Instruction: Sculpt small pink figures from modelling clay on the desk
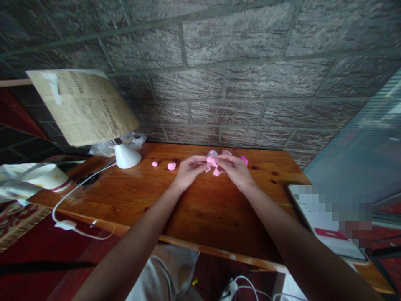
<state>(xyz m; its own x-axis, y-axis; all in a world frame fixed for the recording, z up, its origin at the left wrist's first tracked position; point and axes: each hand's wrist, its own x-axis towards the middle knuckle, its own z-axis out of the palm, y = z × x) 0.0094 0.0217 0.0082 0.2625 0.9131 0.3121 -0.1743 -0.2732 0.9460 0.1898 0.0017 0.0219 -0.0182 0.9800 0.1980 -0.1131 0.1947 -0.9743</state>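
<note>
Over the far middle of the wooden table, my left hand [190, 169] and my right hand [233, 167] come together with bent fingers around a small lump of pink modelling clay [211, 160]. Fingertips of both hands pinch it from either side. Just below it lies a pale pink clay piece [216, 172]. A brighter pink piece [244, 160] shows beyond my right hand, partly covered by it. Left of my left hand are a larger pink clay ball [171, 166] and a smaller one [155, 164].
A lamp with a white base [128, 156] stands at the table's [140, 196] back left, its cord running over the front edge. A paper cup [50, 177] lies at far left. To the right rests a flat white-faced item [332, 225], partly pixelated. A brick wall [250, 83] closes the back.
</note>
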